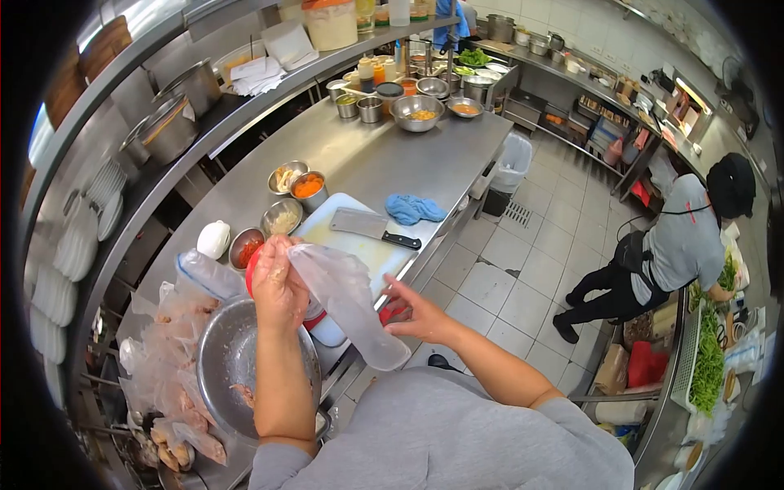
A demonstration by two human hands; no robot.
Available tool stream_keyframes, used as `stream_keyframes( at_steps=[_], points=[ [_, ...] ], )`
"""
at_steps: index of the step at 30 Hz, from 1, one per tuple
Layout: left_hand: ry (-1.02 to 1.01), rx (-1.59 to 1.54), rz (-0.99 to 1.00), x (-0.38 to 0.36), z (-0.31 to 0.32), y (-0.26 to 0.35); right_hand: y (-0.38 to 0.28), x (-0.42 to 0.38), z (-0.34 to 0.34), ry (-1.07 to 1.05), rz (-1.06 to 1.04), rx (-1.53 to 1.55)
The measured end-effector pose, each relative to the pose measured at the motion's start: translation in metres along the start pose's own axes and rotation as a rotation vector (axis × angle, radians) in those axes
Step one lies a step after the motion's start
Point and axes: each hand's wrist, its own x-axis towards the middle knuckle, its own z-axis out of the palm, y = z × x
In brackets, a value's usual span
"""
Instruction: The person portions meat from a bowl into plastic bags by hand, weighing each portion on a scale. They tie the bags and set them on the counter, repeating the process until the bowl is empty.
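The left hand (278, 286) grips a limp bag (351, 306) right of the big bowl (214, 359) where food bits (243, 395) remain, the right hand (420, 317) is open, and other bags (175, 351) at left look full.

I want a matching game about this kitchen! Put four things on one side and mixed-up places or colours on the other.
1. Cleaver
2. Long plastic bag
3. Crumpled cloth
4. Leafy greens

A. Blue
B. In a white basket
C. Flat on the cutting board
D. Held in the left hand

Right pairs: 1-C, 2-D, 3-A, 4-B
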Motion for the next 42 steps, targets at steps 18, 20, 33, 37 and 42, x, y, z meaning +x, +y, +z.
stream_keyframes(
  at_steps=[18, 20, 33, 37, 42],
  points=[
    [0.349, -0.014, 0.033, -0.011, -0.040, -0.023, 0.007, -0.003, 0.012, 0.028, -0.002, 0.349],
    [0.490, 0.216, -0.040, -0.014, -0.040, -0.034, 0.019, -0.004, 0.003, 0.197, -0.016, 0.248],
    [-0.102, 1.248, -0.027, -0.044, -0.030, -0.130, -0.016, -0.026, 0.005, 0.302, -0.141, 0.154],
    [0.119, 1.269, 0.093, -0.040, -0.008, -0.113, -0.029, -0.033, -0.007, -0.011, 0.002, 0.830],
    [0.216, 1.286, 0.037, -0.044, -0.001, -0.114, -0.030, -0.032, -0.007, 0.012, -0.010, 0.544]
  ],
)
